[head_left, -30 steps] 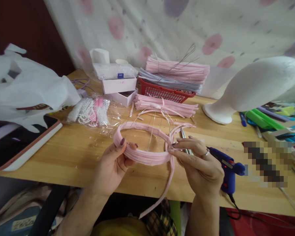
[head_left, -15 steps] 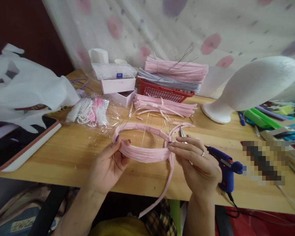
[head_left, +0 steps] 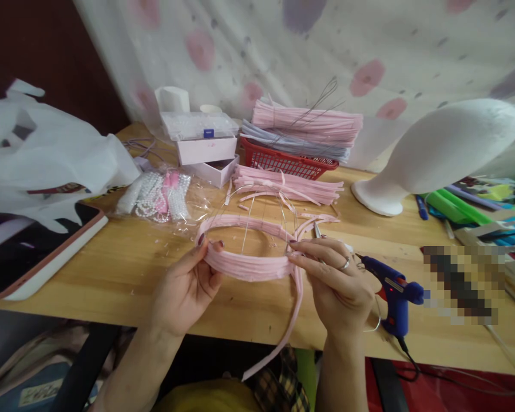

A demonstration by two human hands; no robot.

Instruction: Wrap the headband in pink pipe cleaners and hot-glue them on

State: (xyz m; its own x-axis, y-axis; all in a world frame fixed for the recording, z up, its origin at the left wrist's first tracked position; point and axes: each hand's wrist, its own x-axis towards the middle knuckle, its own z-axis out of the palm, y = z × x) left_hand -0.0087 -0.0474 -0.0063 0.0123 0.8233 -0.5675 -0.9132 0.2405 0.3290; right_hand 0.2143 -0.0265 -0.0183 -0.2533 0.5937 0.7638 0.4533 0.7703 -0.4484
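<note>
A ring of wire wrapped in pink strips, the pink hoop (head_left: 249,266), hovers just above the wooden table (head_left: 111,269). My left hand (head_left: 186,286) grips its left side, thumb on top. My right hand (head_left: 332,277) pinches its right side, fingers pressed together where a loose pink strip (head_left: 289,326) hangs down past the table edge. Thin bare wires rise from the hoop's far side. A blue glue gun (head_left: 390,289) lies just right of my right hand.
A red basket (head_left: 285,163) piled with pink and lilac strips stands behind, a loose bundle of pink strips (head_left: 287,186) before it. A white foam head (head_left: 438,151) is at right, small boxes (head_left: 203,143), a bead bag (head_left: 161,194) and white plastic bag (head_left: 51,154) at left.
Both hands and the hoop have shifted slightly left and away from me. The grip on the hoop is the same.
</note>
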